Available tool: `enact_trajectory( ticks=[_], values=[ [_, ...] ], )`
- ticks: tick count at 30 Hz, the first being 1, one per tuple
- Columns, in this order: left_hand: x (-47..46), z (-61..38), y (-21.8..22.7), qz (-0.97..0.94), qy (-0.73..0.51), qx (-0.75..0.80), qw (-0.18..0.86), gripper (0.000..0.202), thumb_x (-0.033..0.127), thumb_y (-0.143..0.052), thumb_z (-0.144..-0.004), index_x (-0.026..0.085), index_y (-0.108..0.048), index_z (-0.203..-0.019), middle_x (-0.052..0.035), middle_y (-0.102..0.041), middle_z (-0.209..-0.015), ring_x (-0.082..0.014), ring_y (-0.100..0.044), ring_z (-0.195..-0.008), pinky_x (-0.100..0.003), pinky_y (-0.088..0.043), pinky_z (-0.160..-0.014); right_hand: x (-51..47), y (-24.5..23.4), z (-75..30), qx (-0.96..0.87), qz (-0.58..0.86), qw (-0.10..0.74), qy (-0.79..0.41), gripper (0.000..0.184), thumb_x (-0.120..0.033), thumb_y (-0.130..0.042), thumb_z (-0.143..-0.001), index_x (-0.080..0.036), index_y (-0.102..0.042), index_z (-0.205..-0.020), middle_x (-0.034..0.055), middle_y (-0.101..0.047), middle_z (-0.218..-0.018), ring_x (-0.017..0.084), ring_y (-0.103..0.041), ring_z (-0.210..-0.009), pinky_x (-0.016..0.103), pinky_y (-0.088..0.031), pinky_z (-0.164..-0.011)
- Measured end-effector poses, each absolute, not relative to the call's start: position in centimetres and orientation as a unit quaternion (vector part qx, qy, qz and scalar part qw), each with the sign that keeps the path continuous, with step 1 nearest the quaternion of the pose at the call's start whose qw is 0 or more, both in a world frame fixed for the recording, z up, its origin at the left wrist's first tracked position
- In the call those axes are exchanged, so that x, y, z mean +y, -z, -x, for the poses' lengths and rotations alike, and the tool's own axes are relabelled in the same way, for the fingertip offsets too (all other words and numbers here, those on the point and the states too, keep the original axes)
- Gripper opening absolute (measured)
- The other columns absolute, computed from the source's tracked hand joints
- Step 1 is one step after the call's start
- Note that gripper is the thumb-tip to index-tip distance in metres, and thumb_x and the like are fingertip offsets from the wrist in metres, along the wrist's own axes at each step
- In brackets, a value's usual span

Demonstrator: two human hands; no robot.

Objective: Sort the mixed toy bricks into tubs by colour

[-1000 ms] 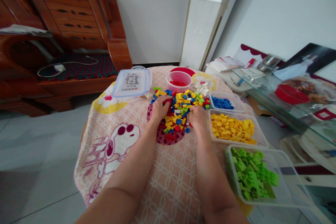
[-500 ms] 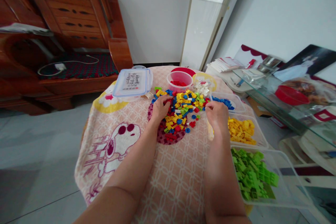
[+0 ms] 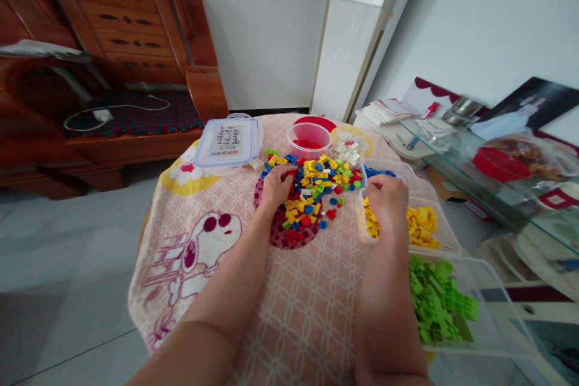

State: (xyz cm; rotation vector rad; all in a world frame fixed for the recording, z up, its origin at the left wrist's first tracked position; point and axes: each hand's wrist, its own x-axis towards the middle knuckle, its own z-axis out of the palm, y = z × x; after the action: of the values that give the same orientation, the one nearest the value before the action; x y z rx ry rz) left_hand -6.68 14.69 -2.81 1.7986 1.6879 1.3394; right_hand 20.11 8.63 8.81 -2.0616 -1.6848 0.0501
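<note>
In the head view, you sit with both bare forearms stretched over a cloth-covered table (image 3: 294,313), sorting hands apart. Your left grip (image 3: 277,187) rests with bent fingers at the near-left side of a mixed pile of toy bricks (image 3: 319,176), touching it; you cannot tell whether it has hold of one. Your right grip (image 3: 389,196) hangs where two clear boxes meet, its fingertips drawn together; whether a brick sits between them is hidden.

Just beyond your right grip are blue bricks (image 3: 377,172) in one box (image 3: 411,178); beneath it and either side lie yellow bricks (image 3: 423,226) in another (image 3: 447,236). Nearer you, right of that forearm, green bricks (image 3: 436,301) fill part of a third box (image 3: 497,316). Past your left grip stands a round tub (image 3: 309,131) of red bricks (image 3: 306,144), with white bricks (image 3: 348,152) beside it.
</note>
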Motion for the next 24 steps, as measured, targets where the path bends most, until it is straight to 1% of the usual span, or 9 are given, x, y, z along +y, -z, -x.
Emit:
enact_trajectory(
  ticks=[3, 5, 10, 15, 18, 21, 24],
  values=[
    [14.6, 6.7, 2.7, -0.633, -0.47, 0.593, 0.168, 0.036, 0.015, -0.056, -0.086, 0.024, -0.08, -0.112, -0.005, -0.075, -0.129, -0.0241, -0.066, -0.128, -0.044, -0.045, -0.121, 9.0, -8.5, -18.3, -0.659, 0.708, 0.246, -0.062, 0.029, -0.023, -0.057, -0.087, -0.018, -0.083, -0.098, 0.0097, -0.08, -0.094, 0.023, -0.071, -0.09, 0.029, -0.049, -0.084],
    [14.6, 6.6, 2.7, -0.632, -0.47, 0.592, 0.169, 0.036, 0.015, -0.057, -0.086, 0.024, -0.08, -0.112, -0.0045, -0.075, -0.128, -0.0241, -0.066, -0.128, -0.044, -0.045, -0.121, 9.1, -8.2, -16.9, -0.686, 0.682, 0.233, -0.094, 0.029, -0.021, -0.057, -0.087, -0.019, -0.083, -0.1, 0.0084, -0.08, -0.095, 0.021, -0.072, -0.09, 0.028, -0.049, -0.084],
    [14.5, 6.6, 2.6, -0.634, -0.466, 0.594, 0.168, 0.037, 0.015, -0.056, -0.087, 0.021, -0.08, -0.113, -0.0077, -0.074, -0.131, -0.025, -0.065, -0.129, -0.043, -0.044, -0.122, 8.8, -7.2, -13.8, -0.741, 0.642, 0.145, -0.13, 0.026, -0.015, -0.057, -0.088, -0.02, -0.082, -0.094, 0.0078, -0.08, -0.097, 0.02, -0.072, -0.094, 0.025, -0.047, -0.081],
    [14.6, 6.7, 2.7, -0.638, -0.463, 0.593, 0.164, 0.037, 0.015, -0.055, -0.087, 0.021, -0.08, -0.113, -0.0066, -0.075, -0.129, -0.0243, -0.065, -0.129, -0.043, -0.044, -0.122, 8.6, -6.1, -12.2, -0.773, 0.62, 0.031, -0.133, 0.026, -0.01, -0.058, -0.085, -0.019, -0.081, -0.088, 0.0107, -0.08, -0.1, 0.022, -0.072, -0.101, 0.026, -0.045, -0.081],
    [14.7, 6.7, 2.8, -0.639, -0.466, 0.59, 0.163, 0.037, 0.015, -0.055, -0.086, 0.022, -0.08, -0.113, -0.0053, -0.076, -0.128, -0.0238, -0.066, -0.127, -0.043, -0.045, -0.122, 8.7, -5.6, -12.0, -0.77, 0.625, -0.004, -0.128, 0.028, -0.009, -0.057, -0.085, -0.019, -0.081, -0.093, 0.0127, -0.079, -0.103, 0.023, -0.072, -0.103, 0.028, -0.046, -0.08],
    [14.7, 6.7, 3.0, -0.638, -0.472, 0.587, 0.158, 0.037, 0.015, -0.056, -0.086, 0.024, -0.08, -0.112, -0.0043, -0.076, -0.128, -0.0235, -0.066, -0.126, -0.044, -0.045, -0.121, 8.9, -5.3, -12.2, -0.758, 0.641, -0.014, -0.119, 0.028, -0.013, -0.056, -0.088, -0.018, -0.08, -0.101, 0.0142, -0.079, -0.107, 0.025, -0.073, -0.103, 0.029, -0.046, -0.08],
    [14.8, 6.7, 3.1, -0.638, -0.473, 0.588, 0.155, 0.036, 0.015, -0.056, -0.086, 0.024, -0.08, -0.112, -0.0049, -0.076, -0.128, -0.0238, -0.067, -0.126, -0.044, -0.046, -0.121, 9.0, -5.3, -12.4, -0.759, 0.638, -0.024, -0.126, 0.026, -0.017, -0.06, -0.088, -0.018, -0.08, -0.105, 0.0142, -0.078, -0.11, 0.025, -0.073, -0.103, 0.029, -0.047, -0.08]
  ],
)
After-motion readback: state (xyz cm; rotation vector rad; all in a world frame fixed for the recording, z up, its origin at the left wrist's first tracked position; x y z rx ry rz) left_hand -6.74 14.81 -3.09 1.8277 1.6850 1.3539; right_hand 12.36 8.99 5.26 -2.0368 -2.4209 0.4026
